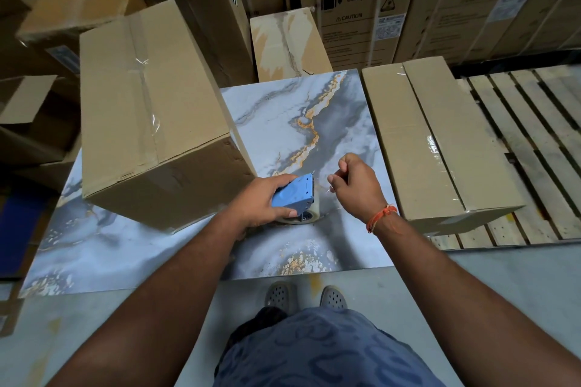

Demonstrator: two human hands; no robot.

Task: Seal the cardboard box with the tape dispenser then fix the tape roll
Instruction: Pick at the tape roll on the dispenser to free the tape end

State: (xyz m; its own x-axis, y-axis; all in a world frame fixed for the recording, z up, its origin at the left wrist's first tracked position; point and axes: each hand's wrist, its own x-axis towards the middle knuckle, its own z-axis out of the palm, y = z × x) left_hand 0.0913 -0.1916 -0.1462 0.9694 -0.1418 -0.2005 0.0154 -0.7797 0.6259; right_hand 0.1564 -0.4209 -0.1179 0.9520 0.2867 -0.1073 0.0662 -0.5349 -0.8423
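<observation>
- Left hand [261,201] grips the blue tape dispenser [294,195], thumb along its near edge, fingers wrapped over the far side. The tape roll [306,216] shows pale beneath the blue frame and sits just above or on the marbled surface [283,110]; contact cannot be told.
- Right hand [355,187] is closed in a pinch just beside the dispenser's toothed end. A thin clear strand seems to run between fingertips and blade; the tape end itself is too faint to confirm.
- Cardboard box [151,116] lies on the surface, touching or just beside the left hand. Clear tape already runs along its top seam, so the sealing looks done and the roll fix is the step in hand.
- Risks: the clear tape may fold back and stick to itself or to the fingers if pulled slack; the serrated blade sits close to the right fingertips; a crooked pull could tear the strip lengthwise.
- Around: a second long box [440,141] lies to the right, partly over a wooden pallet [534,122]; stacked cartons [361,3] crowd the back. The big box hems in the left elbow's room; the space right of the dispenser is free.
</observation>
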